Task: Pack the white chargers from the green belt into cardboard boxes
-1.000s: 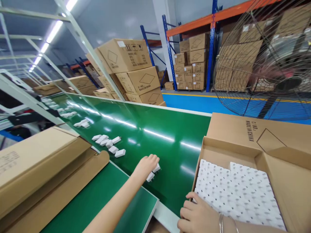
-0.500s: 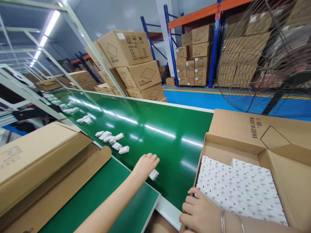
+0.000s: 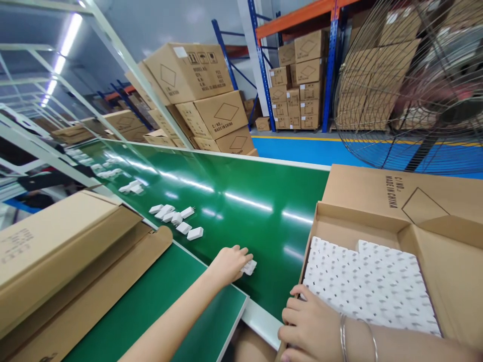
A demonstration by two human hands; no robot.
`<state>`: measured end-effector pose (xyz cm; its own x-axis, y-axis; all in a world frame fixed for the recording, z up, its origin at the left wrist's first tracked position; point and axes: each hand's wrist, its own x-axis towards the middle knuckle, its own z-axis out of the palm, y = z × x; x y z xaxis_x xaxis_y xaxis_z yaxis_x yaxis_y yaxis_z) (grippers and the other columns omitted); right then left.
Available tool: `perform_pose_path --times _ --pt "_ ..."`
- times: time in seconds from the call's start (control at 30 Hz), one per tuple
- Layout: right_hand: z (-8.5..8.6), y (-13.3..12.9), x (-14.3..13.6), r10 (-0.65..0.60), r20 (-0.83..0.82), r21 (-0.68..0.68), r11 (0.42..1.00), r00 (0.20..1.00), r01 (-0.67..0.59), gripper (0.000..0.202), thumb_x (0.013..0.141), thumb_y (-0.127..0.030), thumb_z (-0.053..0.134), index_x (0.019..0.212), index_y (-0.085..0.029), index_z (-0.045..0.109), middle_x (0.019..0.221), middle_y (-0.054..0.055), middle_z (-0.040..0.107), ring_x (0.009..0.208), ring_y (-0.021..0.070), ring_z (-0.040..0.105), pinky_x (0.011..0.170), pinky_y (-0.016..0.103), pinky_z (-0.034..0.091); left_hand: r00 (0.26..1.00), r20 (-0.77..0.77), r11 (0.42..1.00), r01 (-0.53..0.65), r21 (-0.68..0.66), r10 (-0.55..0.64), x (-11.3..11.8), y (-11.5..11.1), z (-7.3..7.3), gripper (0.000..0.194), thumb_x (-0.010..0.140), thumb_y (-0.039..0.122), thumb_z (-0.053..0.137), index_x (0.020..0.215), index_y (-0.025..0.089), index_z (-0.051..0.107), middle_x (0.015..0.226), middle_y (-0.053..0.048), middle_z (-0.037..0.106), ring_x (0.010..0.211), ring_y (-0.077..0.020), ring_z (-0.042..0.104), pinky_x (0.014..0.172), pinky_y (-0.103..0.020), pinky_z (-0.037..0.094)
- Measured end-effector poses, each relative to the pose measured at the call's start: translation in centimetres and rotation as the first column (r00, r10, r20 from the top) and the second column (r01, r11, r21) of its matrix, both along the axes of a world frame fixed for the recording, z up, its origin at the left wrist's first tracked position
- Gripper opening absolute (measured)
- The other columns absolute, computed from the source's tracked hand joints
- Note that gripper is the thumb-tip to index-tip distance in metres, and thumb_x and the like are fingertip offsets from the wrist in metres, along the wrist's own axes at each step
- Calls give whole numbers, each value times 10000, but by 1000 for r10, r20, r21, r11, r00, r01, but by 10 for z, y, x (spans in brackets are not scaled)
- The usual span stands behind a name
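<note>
1. The long green surface point(image 3: 264, 196) stretches away to the left of the open carton point(image 3: 354, 221), which sits at its near end, probably so both come within one person's reach.
2. Stacked cartons point(image 3: 211, 113) stand beyond that open carton, off to its left, piled up likely to save floor.
3. A caged fan point(image 3: 453, 108) stands behind the open carton, perhaps to cool whoever is at this spot.
4. Well left of the open carton lies a second carton point(image 3: 56, 241).
5. White adapters point(image 3: 370, 286) fill much of the open carton in tight rows, so I'd guess they keep each other from shifting.
6. The right hand point(image 3: 313, 322) lies on the open carton's left wall, fingers bent over the rim, seemingly to steady it; whether its grip pinches the cardboard I can't tell.
7. Left of the open carton, the left hand point(image 3: 231, 264) curls over one white adapter point(image 3: 249, 267), apparently touching it. The thumb is hidden, so I can't tell how far its grip closes.
8. Loose adapters point(image 3: 177, 218) lie farther left of the open carton, in an untidy cluster.
</note>
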<state>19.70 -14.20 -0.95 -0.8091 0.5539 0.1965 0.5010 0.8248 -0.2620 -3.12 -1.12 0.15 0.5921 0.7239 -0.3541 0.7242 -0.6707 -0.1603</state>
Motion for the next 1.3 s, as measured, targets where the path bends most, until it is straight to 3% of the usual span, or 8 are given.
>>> perform_pose_path --times 0.07,0.13,0.27,0.53,0.8,1.1,1.2,1.3 --pt "1 0 0 17 7 -5 1000 1000 -17 324 876 -467 418 729 -204 539 701 -9 560 686 143 438 861 361 245 949 230 977 -210 -46 215 5 3 -4 362 726 269 606 1088 268 595 1008 -33 641 894 -203 603 711 -266 453" --pt "1 1 0 19 14 -8 1000 1000 -19 339 878 -480 407 734 -203 539 708 -7 563 688 145 438 862 363 241 779 461 903 -400 -156 424 14 8 -12 414 735 401 591 1125 262 584 1054 -23 649 914 -190 611 757 -253 455" --pt "-3 1 0 15 13 18 1000 1000 -15 332 874 -485 394 755 -207 531 711 -8 557 688 149 434 852 366 237 532 624 804 -513 -300 572 43 14 -34 449 737 487 560 1092 216 608 988 -29 682 870 -197 625 721 -250 449" --pt "-6 3 1 22 20 49 999 1000 -23 332 869 -491 404 756 -204 528 707 -8 565 681 148 436 845 368 244 748 437 865 -448 -224 500 64 6 -33 325 772 437 520 1053 278 558 1008 -21 644 907 -216 612 698 -261 422" --pt "-5 1 2 18 1 8 1000 1000 -18 336 864 -497 434 753 -200 544 714 -3 577 688 150 437 838 367 235 863 351 920 -391 8 364 76 -14 -10 628 786 558 483 1297 216 358 1212 -102 508 1085 -247 510 702 -287 462" --pt "-15 -3 1 8 -22 38 999 1000 -7 384 878 -530 373 771 -214 563 709 -6 574 698 150 426 851 375 242 920 335 942 -278 188 205 102 -10 -46 396 895 464 342 1102 180 526 953 -108 586 923 -243 552 584 -249 434" --pt "-14 -3 2 12 -16 37 999 1000 -11 389 889 -521 354 771 -214 562 705 -7 568 693 149 422 853 377 240 749 570 916 -402 -14 338 99 -3 -42 306 883 440 401 1021 203 537 890 -75 608 854 -216 573 624 -248 415" --pt "-10 -3 3 11 -2 29 1000 1000 -11 394 891 -515 355 755 -206 559 698 -5 568 685 146 425 846 371 246 199 784 765 -451 -459 588 102 -10 -25 347 888 489 348 961 202 528 777 -31 588 698 -157 561 606 -238 408"
